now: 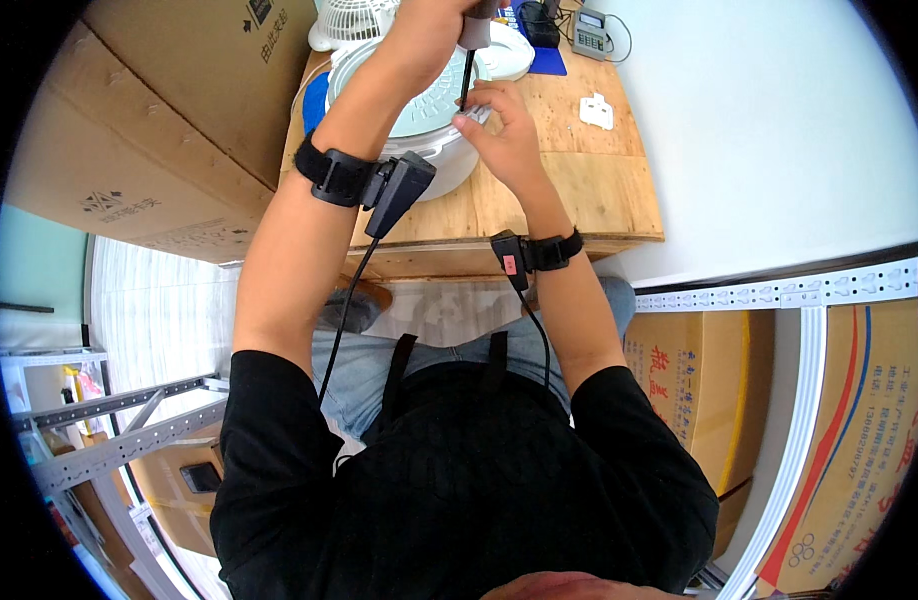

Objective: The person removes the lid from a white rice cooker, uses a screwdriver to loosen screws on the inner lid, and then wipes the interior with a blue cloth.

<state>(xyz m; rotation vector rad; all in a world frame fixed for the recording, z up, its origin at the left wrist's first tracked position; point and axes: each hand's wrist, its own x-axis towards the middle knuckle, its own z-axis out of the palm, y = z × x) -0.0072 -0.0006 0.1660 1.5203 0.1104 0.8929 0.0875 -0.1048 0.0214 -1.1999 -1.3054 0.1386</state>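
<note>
A round white pot-like appliance (449,168) with a pale green patterned top stands on the wooden table. My left hand (426,38), reaching over it, is closed around the handle of a screwdriver (468,75). The screwdriver's dark shaft points down, nearly upright, to the right side of the appliance's rim. There my right hand (507,135) pinches thumb and forefinger together around the tip. Whatever lies between those fingertips is too small to make out.
A large cardboard box (169,130) stands left of the wooden table (589,190). Behind the appliance are a white fan-like guard (354,20) and a grey keypad device (589,33). A small white plate-like part (597,111) lies at right, near the white wall (769,130).
</note>
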